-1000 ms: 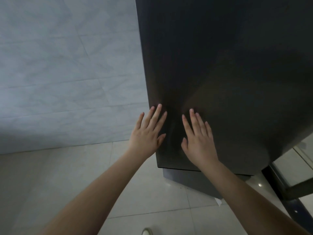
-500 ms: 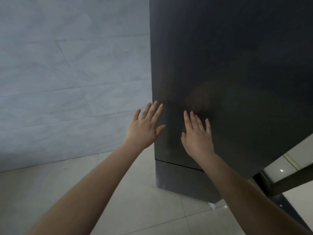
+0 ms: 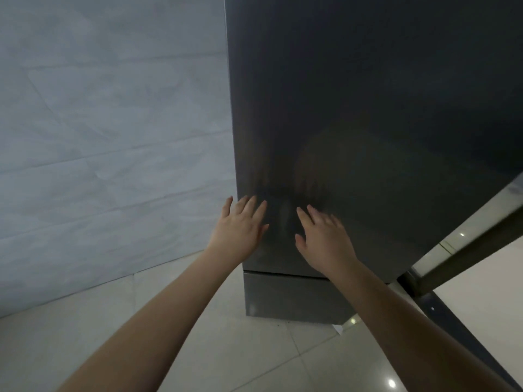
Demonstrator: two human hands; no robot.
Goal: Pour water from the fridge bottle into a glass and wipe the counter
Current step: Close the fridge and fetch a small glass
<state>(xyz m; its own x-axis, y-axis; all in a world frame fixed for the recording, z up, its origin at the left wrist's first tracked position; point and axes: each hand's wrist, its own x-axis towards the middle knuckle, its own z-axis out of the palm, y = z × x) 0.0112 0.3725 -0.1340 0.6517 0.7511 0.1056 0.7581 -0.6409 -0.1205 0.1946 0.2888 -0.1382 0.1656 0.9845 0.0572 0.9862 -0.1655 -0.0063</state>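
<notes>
- your left hand [image 3: 239,226] and right hand [image 3: 322,239] are both raised against the lower part of the dark fridge door [image 3: 368,123], side by side but apart from each other.
- each grip is apart: fingers straight and spread, holding nothing. whether the palms press the door or hover just off it, you cannot tell.
- your left hand sits right at the door's left edge, likely because that is where you can feel for a way to pull it open.
- the door looks shut, so the bottle is presumably inside, out of sight. no glass, cloth or table shows here.
- below the door is a lower panel [image 3: 288,295], standing on the pale tiled floor [image 3: 226,349], with a grey tiled wall [image 3: 113,137] to the left.
- no brand, label or writing can be read anywhere on the fridge.
</notes>
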